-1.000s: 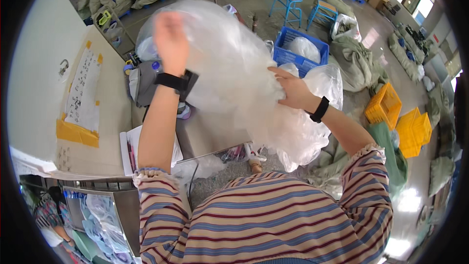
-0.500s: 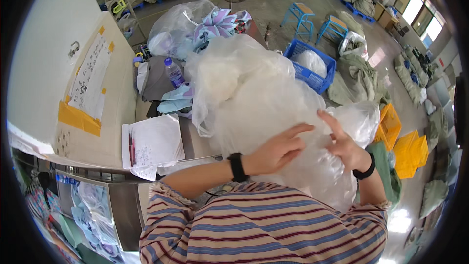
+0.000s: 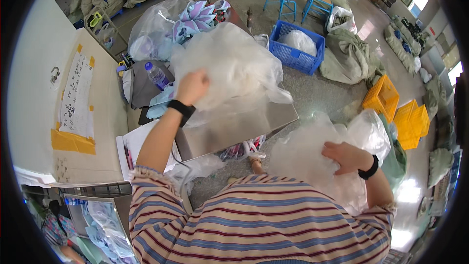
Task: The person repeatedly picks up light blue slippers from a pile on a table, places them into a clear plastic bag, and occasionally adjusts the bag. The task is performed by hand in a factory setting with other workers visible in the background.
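A heap of translucent plastic bags [image 3: 239, 63] lies on the metal table [image 3: 234, 129]. My left hand [image 3: 193, 88] is at the heap's near left edge, its fingers curled in on the plastic and somewhat blurred. Off the table's right side, a second bunch of clear plastic bags [image 3: 308, 146] stands close to my body. My right hand [image 3: 348, 157] rests on top of that bunch, fingers bent, with a gap between thumb and fingers. Whatever lies under its fingertips cannot be made out.
A purple-capped bottle [image 3: 156, 76] and a notebook [image 3: 139, 144] are on the table's left, beside a white partition [image 3: 107, 102]. Behind the heap are lilac-and-blue fabric pieces [image 3: 195, 17]. Rightward on the floor stand a blue crate [image 3: 295, 61], yellow crates [image 3: 410, 122] and sacks [image 3: 347, 54].
My hands have moved apart, the left one away to the left edge of the heap. The plastic now lies in two separate bunches, with bare table and floor showing between. The view has shifted.
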`<state>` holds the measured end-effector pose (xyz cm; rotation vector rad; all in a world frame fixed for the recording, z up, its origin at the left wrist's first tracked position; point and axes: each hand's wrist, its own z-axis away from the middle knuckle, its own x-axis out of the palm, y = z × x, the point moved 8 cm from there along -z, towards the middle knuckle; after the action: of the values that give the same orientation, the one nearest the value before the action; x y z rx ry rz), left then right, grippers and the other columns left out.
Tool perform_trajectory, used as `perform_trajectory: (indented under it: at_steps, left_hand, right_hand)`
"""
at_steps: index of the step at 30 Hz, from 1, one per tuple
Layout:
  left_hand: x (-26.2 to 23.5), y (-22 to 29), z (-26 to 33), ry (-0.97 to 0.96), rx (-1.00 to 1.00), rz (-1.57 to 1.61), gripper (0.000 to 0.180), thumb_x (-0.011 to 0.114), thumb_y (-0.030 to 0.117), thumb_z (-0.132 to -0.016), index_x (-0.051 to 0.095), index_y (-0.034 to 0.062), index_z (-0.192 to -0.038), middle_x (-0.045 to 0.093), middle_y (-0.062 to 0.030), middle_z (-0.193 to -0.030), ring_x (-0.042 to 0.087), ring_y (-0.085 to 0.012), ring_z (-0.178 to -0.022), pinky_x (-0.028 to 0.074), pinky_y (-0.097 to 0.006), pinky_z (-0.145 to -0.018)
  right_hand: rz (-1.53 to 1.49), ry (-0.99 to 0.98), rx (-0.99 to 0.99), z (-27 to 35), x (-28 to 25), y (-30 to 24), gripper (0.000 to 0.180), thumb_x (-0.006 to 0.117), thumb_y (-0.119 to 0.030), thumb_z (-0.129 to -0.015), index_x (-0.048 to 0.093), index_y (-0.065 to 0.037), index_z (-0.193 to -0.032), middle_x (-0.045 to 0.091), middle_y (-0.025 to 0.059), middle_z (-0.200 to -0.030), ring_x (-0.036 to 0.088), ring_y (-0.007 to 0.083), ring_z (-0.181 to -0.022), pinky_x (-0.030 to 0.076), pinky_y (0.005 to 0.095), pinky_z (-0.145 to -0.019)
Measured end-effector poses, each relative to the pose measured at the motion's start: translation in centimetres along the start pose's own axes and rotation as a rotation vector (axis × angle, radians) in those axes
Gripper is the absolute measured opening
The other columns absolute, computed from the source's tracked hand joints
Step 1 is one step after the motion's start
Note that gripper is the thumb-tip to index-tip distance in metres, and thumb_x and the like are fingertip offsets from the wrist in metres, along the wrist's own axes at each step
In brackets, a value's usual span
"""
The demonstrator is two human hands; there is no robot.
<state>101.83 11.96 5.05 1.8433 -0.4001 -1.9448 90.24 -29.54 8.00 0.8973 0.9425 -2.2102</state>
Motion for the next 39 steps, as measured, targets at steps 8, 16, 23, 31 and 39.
perform_trajectory:
  at_steps: [8,16,23,31,39]
  left_hand:
    - [-1.8,9.3,10.8,-0.147,0.392,0.025,0.038,0.056,0.004,-0.079,0.053,0.0042,-0.117,0.056,-0.0151,-0.118,0.056,-0.0341,-0.104,0.046,-0.036,-0.088]
    - [5.4,18.5,12.7,-0.804,0.618,0.996,0.027,0.054,0.021,-0.09,0.058,0.0022,-0.109,0.065,-0.0167,-0.096,0.063,-0.0195,-0.087,0.048,-0.032,-0.078]
    - [8.5,2.7,-5.2,0.382,0.239,0.007,0.031,0.061,0.031,-0.08,0.064,0.0024,-0.091,0.064,-0.0178,-0.094,0.059,-0.0357,-0.094,0.046,-0.043,-0.083]
    - [0.6,0.2,-12.8,0.736,0.181,-0.235,0.031,0.048,0.025,-0.088,0.058,0.0015,-0.107,0.06,-0.02,-0.094,0.058,-0.0329,-0.091,0.046,-0.044,-0.082]
    - [4.1,14.5,10.5,-0.33,0.665,-0.137,0.025,0.05,0.003,-0.077,0.058,0.0057,-0.101,0.062,-0.0128,-0.1,0.059,-0.0283,-0.09,0.046,-0.036,-0.076]
  right_hand:
    - [-0.173,0.447,-0.331,-2.1,-8.4,-6.8,0.097,0.075,-0.01,-0.055,0.024,-0.013,-0.138,0.037,0.0203,-0.131,0.057,0.0401,-0.087,0.049,0.0416,-0.072]
    - [-0.039,0.019,-0.376,-5.2,-2.1,-2.1,0.045,0.069,-0.023,-0.059,0.063,-0.004,-0.099,0.062,0.0179,-0.098,0.06,0.0359,-0.077,0.049,0.042,-0.068]
    - [0.116,-0.547,0.018,-1.4,7.5,6.2,0.04,0.064,-0.019,-0.063,0.061,0.001,-0.098,0.064,0.0186,-0.08,0.061,0.0366,-0.08,0.048,0.0439,-0.07]
    - [-0.044,-0.2,-0.012,-6.0,-1.3,-0.9,0.086,0.067,-0.015,-0.065,0.021,-0.002,-0.137,0.063,0.0176,-0.082,0.059,0.038,-0.078,0.047,0.0428,-0.068]
    - [-0.008,0.085,-0.148,-9.7,-6.1,-3.6,0.093,0.067,-0.01,-0.063,0.015,-0.003,-0.14,0.059,0.0206,-0.073,0.058,0.0406,-0.073,0.046,0.0442,-0.065]
